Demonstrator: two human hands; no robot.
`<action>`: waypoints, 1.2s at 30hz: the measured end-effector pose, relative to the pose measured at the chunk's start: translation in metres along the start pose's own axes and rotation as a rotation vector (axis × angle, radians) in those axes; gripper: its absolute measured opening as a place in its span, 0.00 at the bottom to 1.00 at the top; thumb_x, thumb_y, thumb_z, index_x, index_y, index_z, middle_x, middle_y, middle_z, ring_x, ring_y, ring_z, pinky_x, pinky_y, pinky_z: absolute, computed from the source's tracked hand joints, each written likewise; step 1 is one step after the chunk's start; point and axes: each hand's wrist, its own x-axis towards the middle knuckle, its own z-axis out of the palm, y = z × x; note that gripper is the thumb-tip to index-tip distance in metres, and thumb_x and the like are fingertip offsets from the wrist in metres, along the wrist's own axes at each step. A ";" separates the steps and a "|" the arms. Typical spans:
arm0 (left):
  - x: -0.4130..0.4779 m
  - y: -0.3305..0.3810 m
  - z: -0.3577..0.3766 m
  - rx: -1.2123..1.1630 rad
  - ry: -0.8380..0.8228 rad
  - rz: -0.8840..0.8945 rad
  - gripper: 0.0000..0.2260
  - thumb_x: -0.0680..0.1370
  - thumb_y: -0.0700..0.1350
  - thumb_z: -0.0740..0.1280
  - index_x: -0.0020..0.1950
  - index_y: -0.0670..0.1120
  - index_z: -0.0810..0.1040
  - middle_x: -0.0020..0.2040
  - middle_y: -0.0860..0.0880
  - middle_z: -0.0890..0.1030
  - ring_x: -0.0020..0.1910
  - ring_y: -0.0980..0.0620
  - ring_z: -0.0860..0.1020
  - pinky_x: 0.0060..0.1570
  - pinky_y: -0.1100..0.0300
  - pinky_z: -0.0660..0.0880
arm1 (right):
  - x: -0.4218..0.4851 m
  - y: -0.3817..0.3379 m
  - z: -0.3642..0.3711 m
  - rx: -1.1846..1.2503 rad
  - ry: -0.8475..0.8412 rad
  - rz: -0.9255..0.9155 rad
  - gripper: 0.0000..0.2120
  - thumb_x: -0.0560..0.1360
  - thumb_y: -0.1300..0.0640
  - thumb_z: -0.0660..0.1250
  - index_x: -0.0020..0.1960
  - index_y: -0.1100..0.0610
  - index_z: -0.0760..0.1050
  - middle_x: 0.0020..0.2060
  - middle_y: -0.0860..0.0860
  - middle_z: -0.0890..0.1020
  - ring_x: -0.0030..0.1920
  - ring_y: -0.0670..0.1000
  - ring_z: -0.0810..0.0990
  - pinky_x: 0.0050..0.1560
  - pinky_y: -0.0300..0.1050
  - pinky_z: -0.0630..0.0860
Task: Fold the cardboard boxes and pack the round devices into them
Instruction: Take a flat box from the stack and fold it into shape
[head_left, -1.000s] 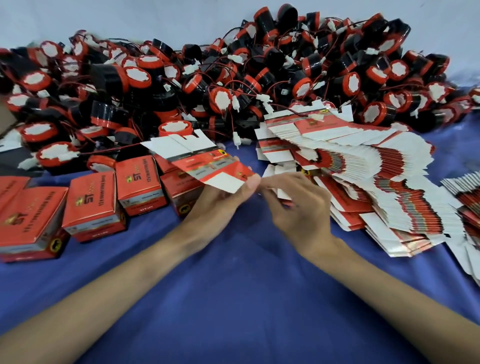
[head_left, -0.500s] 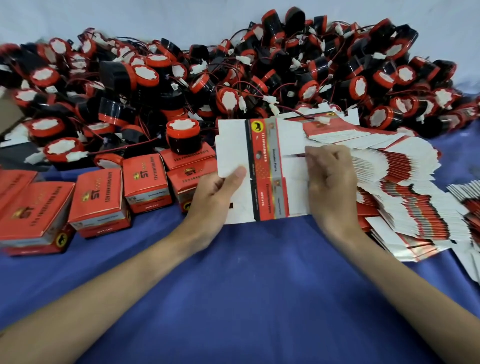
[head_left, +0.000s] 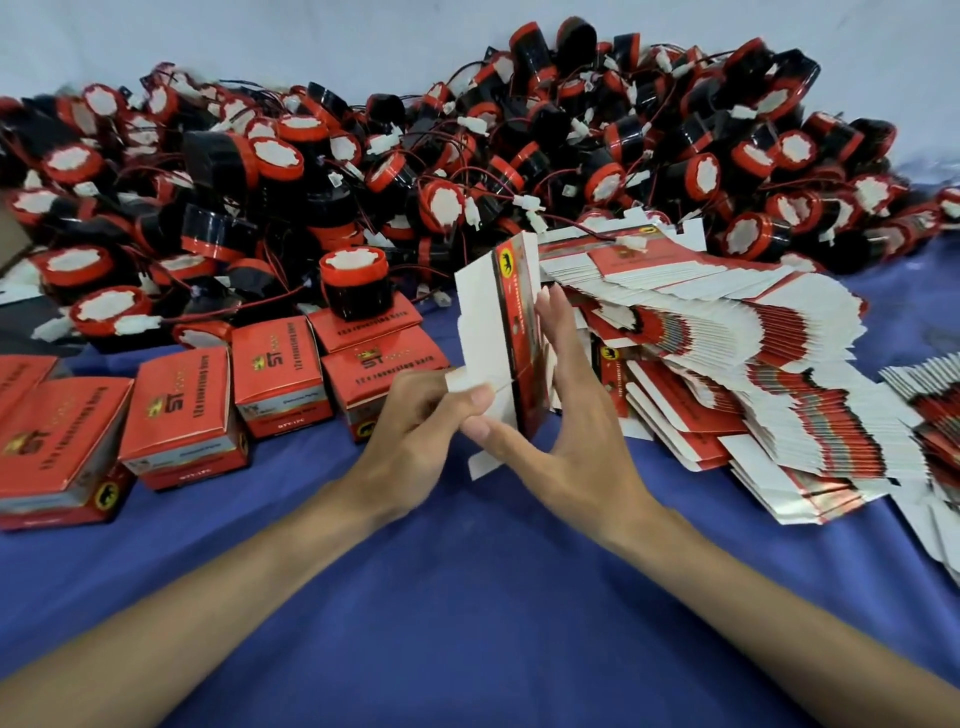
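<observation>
A flat red-and-white cardboard box blank (head_left: 496, 332) stands upright on edge over the blue cloth, its white inner side facing left. My left hand (head_left: 415, 436) pinches its lower white flap between thumb and fingers. My right hand (head_left: 566, 415) holds the blank's red side, fingers straight up along it and the thumb under the lower edge. A big heap of round black-and-red devices (head_left: 467, 156) with red wires fills the back. One device (head_left: 354, 283) sits upright on a folded red box (head_left: 363, 325).
Several folded red boxes (head_left: 182, 410) stand in a row at the left. A fanned stack of flat blanks (head_left: 753, 374) lies right of my hands, another stack (head_left: 930, 400) at the far right edge. Blue cloth (head_left: 467, 597) covers the table in front.
The blank lay flat and face-on between my hands; now it is turned upright and edge-on, partly folded. My right hand moved from its top to its red side, my left to the lower flap.
</observation>
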 end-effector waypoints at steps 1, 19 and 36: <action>0.001 -0.002 0.000 -0.012 -0.002 -0.017 0.18 0.72 0.46 0.63 0.23 0.51 0.63 0.23 0.58 0.62 0.24 0.61 0.60 0.28 0.68 0.58 | -0.001 0.002 0.001 -0.020 0.008 -0.034 0.51 0.68 0.40 0.70 0.78 0.53 0.43 0.73 0.35 0.52 0.74 0.35 0.51 0.73 0.34 0.56; 0.012 -0.002 -0.007 0.186 0.223 0.010 0.34 0.72 0.25 0.58 0.61 0.64 0.75 0.74 0.54 0.67 0.73 0.61 0.62 0.67 0.66 0.66 | 0.019 0.028 -0.042 -0.596 -0.132 -0.592 0.46 0.68 0.37 0.66 0.76 0.55 0.49 0.71 0.57 0.53 0.75 0.57 0.52 0.71 0.63 0.56; -0.001 0.006 0.019 0.005 -0.067 -0.005 0.47 0.65 0.65 0.74 0.74 0.51 0.51 0.72 0.51 0.65 0.70 0.62 0.66 0.65 0.66 0.68 | 0.003 0.000 -0.001 -0.222 0.363 -0.249 0.44 0.64 0.51 0.73 0.72 0.66 0.57 0.62 0.58 0.68 0.63 0.56 0.69 0.64 0.43 0.69</action>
